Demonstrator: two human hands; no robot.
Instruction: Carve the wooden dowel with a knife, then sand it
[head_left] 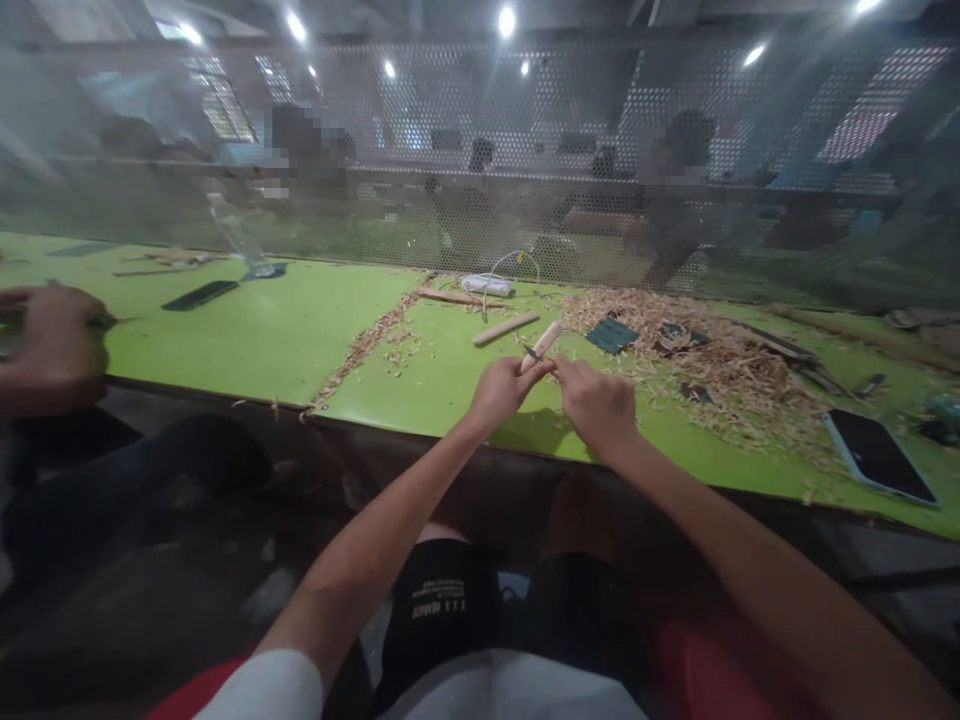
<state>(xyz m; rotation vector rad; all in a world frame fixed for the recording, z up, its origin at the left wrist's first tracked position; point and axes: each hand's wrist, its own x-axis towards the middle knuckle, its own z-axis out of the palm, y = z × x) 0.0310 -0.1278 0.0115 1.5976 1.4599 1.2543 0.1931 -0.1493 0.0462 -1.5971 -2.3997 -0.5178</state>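
My left hand (501,392) is closed around a short pale wooden stick (546,338), whose far end sticks up past the fingers. Across the stick lies a small dark blade (533,354), most likely a carving knife. My right hand (598,402) is closed just beside it, its fingers hiding the knife's handle. Both hands meet above the near edge of the green table. Beyond them a second wooden stick (506,329) lies flat on the tabletop.
Wood shavings (720,350) are heaped on the right, with dark green sandpaper (612,335) among them. A phone (881,455) lies near the right edge. A white power strip (486,286) sits by the mesh screen (517,200). At left are another phone (200,295), a bottle (244,240) and another person's hand (60,330).
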